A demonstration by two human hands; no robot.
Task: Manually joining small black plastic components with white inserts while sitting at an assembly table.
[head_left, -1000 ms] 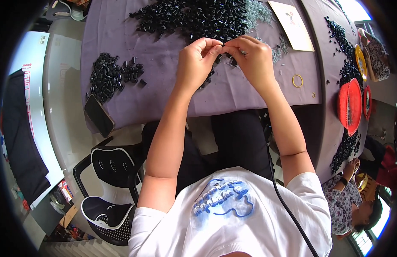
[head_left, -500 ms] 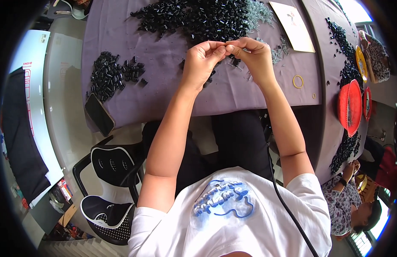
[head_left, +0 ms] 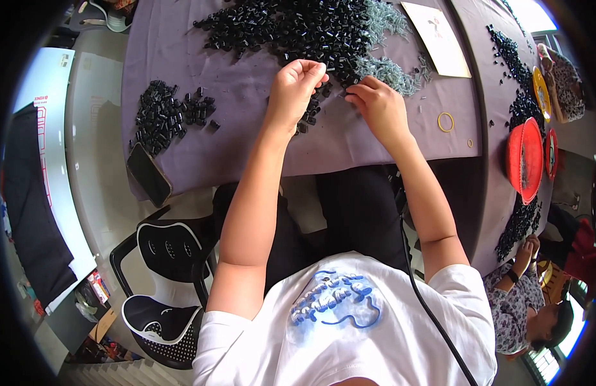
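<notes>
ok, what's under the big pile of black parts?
The purple cloth lies under the big pile of black parts and shows all round it. Anything beneath the cloth is covered.

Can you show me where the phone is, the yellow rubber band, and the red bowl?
phone point(head_left: 150, 174): head view, middle of its dark screen.
yellow rubber band point(head_left: 439, 119): head view, left side of the ring.
red bowl point(head_left: 523, 161): head view, its inside wall.

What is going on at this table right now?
A person seated at a table covered with a purple cloth is working with small black plastic parts. The left hand is closed, fingers pinched together, at the edge of the big black pile. The right hand reaches down to the cloth beside a heap of grey-green pieces. A smaller black pile and a phone lie to the left.
</notes>
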